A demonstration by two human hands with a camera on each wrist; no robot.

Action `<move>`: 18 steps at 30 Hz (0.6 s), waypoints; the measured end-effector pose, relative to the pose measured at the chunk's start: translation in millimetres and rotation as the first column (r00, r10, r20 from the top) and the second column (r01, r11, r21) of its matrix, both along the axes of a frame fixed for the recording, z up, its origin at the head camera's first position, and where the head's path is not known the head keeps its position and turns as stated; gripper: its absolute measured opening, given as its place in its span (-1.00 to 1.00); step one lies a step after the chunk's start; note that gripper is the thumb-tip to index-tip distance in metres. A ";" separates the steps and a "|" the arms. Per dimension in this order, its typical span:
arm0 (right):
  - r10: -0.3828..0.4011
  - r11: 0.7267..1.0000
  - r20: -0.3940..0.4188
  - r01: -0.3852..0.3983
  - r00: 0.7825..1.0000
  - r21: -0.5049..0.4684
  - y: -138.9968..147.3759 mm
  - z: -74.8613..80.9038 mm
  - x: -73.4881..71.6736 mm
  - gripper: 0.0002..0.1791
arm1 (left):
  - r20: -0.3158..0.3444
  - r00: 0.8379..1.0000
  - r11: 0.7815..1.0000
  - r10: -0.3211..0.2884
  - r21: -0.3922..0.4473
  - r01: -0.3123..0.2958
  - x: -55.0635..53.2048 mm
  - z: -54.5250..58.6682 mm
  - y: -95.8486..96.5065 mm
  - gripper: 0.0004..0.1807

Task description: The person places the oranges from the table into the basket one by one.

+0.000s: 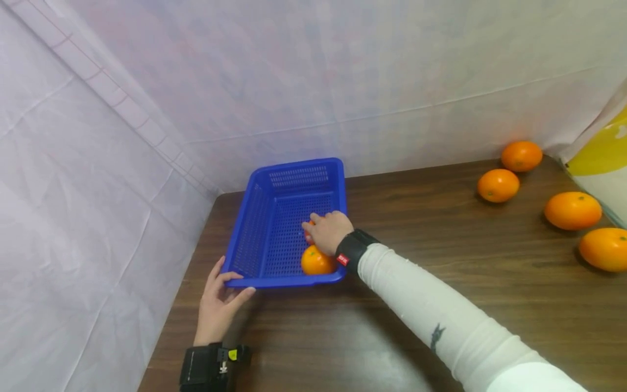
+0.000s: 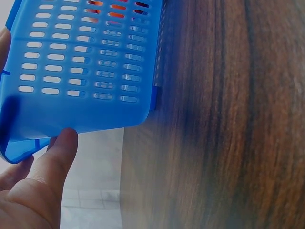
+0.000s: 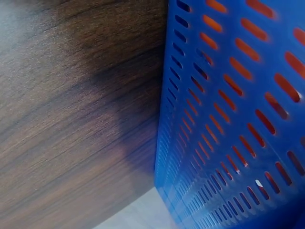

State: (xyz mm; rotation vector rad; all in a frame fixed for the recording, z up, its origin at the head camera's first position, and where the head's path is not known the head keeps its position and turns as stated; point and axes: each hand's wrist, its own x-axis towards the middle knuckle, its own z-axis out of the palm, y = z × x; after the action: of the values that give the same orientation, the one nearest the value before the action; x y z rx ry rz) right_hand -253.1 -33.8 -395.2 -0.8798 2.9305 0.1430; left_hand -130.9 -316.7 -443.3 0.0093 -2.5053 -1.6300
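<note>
A blue plastic basket (image 1: 284, 282) with slotted walls stands on the wooden table. My left hand (image 1: 217, 307) grips its near left corner; in the left wrist view the thumb (image 2: 62, 148) presses the outside of the basket wall (image 2: 86, 114) and other fingers reach round the rim. Inside the basket, by its right wall, my right hand (image 1: 332, 231) holds an orange (image 1: 308, 234), mostly covered by the fingers. A second orange (image 1: 315, 261) sits in the near right corner, just below that hand. The right wrist view shows only the basket's slotted wall (image 3: 164, 167), orange colour behind it, and table.
Several more oranges (image 1: 573, 210) lie on the right part of the brown table (image 1: 416, 218). White cloth (image 1: 392, 81) hangs behind the table and along its left side. A yellow and white object (image 1: 600, 149) stands at the far right edge.
</note>
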 end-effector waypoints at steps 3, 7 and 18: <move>0.001 1.000 0.007 -0.001 1.000 0.002 -0.1 0.3 -0.5 -0.49 | 0.004 1.000 1.000 0.001 -0.006 -0.001 0.5 1.2 -0.3 -0.65; -0.011 1.000 0.039 0.011 0.999 0.002 -0.4 -0.8 -2.2 -0.47 | 0.007 1.000 1.000 0.000 -0.017 0.000 1.0 2.5 0.0 -0.64; -0.016 0.989 -0.042 0.010 0.999 -0.150 -0.6 -14.4 -6.3 -0.50 | 0.004 1.000 1.000 0.005 -0.010 -0.005 0.3 2.6 0.1 -0.64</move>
State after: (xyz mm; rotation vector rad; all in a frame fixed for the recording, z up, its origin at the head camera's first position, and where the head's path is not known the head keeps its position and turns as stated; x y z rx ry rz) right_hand -259.4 -34.4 -409.6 -0.8867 3.0188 -0.0614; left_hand -130.6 -316.6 -440.7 0.0175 -2.5142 -1.6169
